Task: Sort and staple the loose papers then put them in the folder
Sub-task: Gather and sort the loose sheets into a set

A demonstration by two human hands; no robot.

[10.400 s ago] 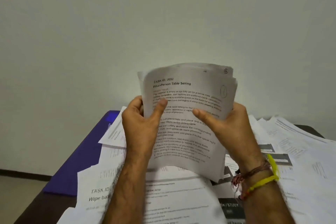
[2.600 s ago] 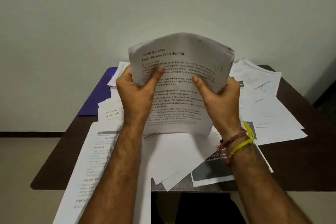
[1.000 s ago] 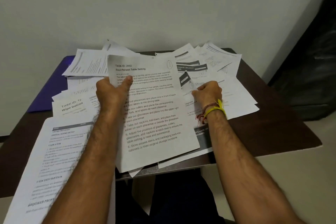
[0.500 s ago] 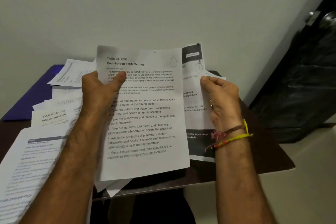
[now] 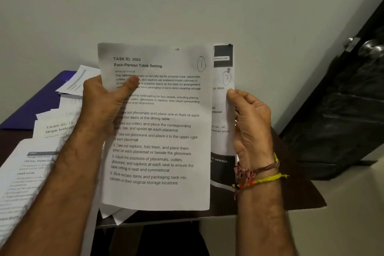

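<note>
Both hands gripped sheets: left hand [image 5: 108,102] held the page marked 1 [image 5: 158,131], right hand [image 5: 251,129] pinched the page marked 7 [image 5: 223,97]. Beyond, loose papers [image 5: 41,151] littered the table [image 5: 301,199] over a purple folder [image 5: 31,108]; sorting seemed unfinished, no stapling evident.

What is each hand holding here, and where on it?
Left hand grips the Table Setting sheet at its upper left edge; right hand pinches the sheet marked 7 at its right edge.

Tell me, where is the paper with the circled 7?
The paper with the circled 7 is held up in the right hand, tucked behind the Table Setting page.
</note>
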